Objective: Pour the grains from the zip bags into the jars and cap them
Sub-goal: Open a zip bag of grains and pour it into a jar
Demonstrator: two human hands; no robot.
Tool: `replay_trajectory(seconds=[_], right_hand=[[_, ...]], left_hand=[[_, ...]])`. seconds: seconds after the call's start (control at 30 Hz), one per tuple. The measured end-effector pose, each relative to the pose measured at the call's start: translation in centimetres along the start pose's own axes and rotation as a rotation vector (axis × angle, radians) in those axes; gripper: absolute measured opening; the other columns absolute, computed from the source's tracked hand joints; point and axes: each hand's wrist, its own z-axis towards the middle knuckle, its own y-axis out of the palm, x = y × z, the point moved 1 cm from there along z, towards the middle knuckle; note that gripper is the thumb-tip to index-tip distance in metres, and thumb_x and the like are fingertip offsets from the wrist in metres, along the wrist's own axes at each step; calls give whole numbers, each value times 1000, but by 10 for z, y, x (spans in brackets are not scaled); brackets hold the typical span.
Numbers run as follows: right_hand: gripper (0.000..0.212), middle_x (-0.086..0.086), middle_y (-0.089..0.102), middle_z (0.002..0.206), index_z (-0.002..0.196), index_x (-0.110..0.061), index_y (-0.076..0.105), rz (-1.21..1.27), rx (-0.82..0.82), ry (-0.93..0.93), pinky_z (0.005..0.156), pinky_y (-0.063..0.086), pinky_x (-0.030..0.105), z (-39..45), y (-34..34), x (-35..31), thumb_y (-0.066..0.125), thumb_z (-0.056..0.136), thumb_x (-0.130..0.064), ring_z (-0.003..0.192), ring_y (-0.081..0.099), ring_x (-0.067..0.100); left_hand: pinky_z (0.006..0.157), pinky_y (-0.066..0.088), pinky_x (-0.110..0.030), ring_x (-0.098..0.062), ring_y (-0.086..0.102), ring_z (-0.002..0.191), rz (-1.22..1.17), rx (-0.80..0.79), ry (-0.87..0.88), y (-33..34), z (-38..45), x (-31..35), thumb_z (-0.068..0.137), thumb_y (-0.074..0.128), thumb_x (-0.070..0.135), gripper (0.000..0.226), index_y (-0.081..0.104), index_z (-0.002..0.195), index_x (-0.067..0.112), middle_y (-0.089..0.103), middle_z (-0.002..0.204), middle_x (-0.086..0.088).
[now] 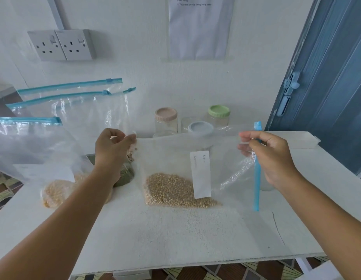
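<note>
Clear zip bag (175, 158) held sideways over the surface (175, 235)
Left hand (113, 146) pinches its nine o'clock corner, right hand (270, 156) grips the blue zip strip (256, 178) at three; pale round grains (175, 190) heaped at six

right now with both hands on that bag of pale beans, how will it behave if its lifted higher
The bean bag is thin clear film, so it will likely sag between the left hand and right hand. The beans sit heaped in one lower corner, so the weight probably hangs lopsided and shifts when tilted. The glossy film may slip in a light pinch.

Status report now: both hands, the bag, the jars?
Left hand pinches bag corner; right hand grips blue zip strip. Grains inside. Jars behind, capped.
</note>
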Motion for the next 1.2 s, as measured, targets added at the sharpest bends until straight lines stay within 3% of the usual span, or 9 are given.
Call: replay_trajectory(seconds=[0.2, 0.27, 0.43, 0.57, 0.7, 0.8, 1.0, 1.1, 1.2], right_hand=[[37, 0, 78, 94, 100, -18, 80, -20, 0, 0, 89, 62, 37, 0, -1, 1, 53, 97, 6, 89, 78, 25], [36, 1, 77, 96, 101, -17, 80, -19, 4, 1, 90, 62, 37, -1, -1, 2, 53, 97, 7, 89, 77, 24], [38, 4, 76, 101, 101, -17, 80, -15, -7, -16, 93, 61, 42, 0, 1, 1, 51, 98, 7, 90, 78, 24], [37, 3, 77, 100, 101, -19, 81, -17, -4, -12, 95, 61, 44, 2, 0, 2, 53, 98, 6, 90, 78, 25], [35, 6, 76, 101, 101, -17, 80, -9, -3, -7, 96, 60, 46, 0, -1, 3, 54, 98, 6, 91, 78, 25], [36, 6, 76, 102, 102, -16, 80, -12, -7, -11, 96, 60, 46, 0, -1, 3, 52, 98, 7, 90, 78, 25], [35, 7, 76, 105, 103, -15, 80, -24, -10, -12, 96, 61, 46, -1, -1, 2, 52, 98, 6, 90, 77, 24], [33, 5, 76, 106, 102, -19, 80, -42, -18, -35, 97, 60, 47, -2, 0, 0, 55, 99, 2, 90, 78, 23], [25, -6, 73, 110, 104, -34, 79, -141, -56, -136, 97, 59, 43, -3, 2, -3, 65, 100, -13, 94, 76, 23]], left_hand=[[63, 49, -23, -13, 62, 68, 46, -167, -58, 4, -5, 1, 85, 86, 31, 29, 67, 97, 11, 71, 67, 6], [63, 50, -21, -8, 66, 63, 84, -206, -69, -1, -8, 2, 84, 87, 28, 32, 70, 106, 12, 75, 75, 3], [40, 39, -18, -5, 50, 43, 57, -67, 74, -2, -12, 3, 87, 84, 22, 33, 63, 110, 10, 67, 79, -10], [68, 50, -30, -20, 59, 76, 2, -253, 94, 1, -13, -2, 89, 82, 22, 20, 63, 93, 19, 59, 79, -8], [107, 43, -42, -29, 64, 118, 11, -533, 18, -10, -17, -12, 83, 80, 40, 27, 79, 100, 19, 74, 113, -4], [99, 41, -26, -11, 62, 125, 49, -487, -6, -8, -20, -8, 99, 68, 27, 17, 81, 110, 24, 76, 120, 9], [103, 51, -31, -13, 71, 111, 92, -424, 103, -9, -20, -5, 93, 74, 23, 24, 79, 116, 27, 80, 109, 5], [91, 56, -33, -28, 73, 98, 129, -367, 163, -8, -19, -6, 95, 76, 18, 25, 73, 117, 29, 80, 96, -3], [93, 55, -59, -49, 65, 100, 170, -425, 144, -5, -15, -2, 86, 82, 40, 43, 61, 123, 48, 66, 97, -28]])
